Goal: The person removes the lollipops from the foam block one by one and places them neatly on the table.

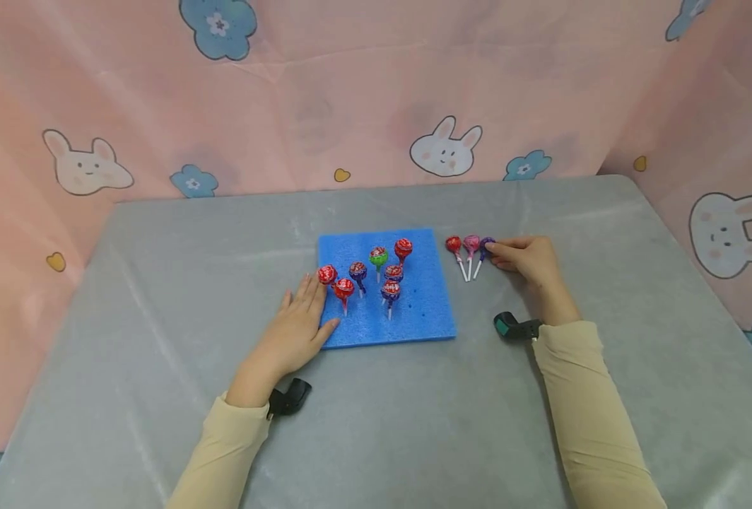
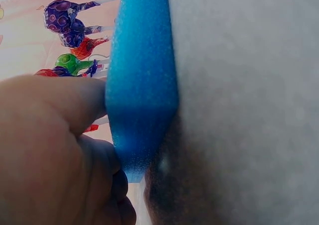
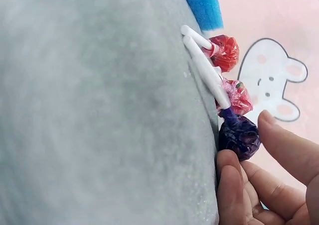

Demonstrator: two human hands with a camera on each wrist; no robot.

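Seven lollipops (image 1: 378,256) stand in the blue foam board (image 1: 430,325) on the grey bench (image 1: 160,297). Your left hand (image 1: 293,329) lies at the board's left side, fingers straight along the edge, thumb spread away from them near the front corner. Right of the board, just beside one another on the bench, are a red lollipop (image 1: 454,244), a pink lollipop (image 1: 471,242) and a purple lollipop (image 3: 239,137). Your right hand (image 1: 531,260) pinches the purple one's wrapped head between thumb and fingers.
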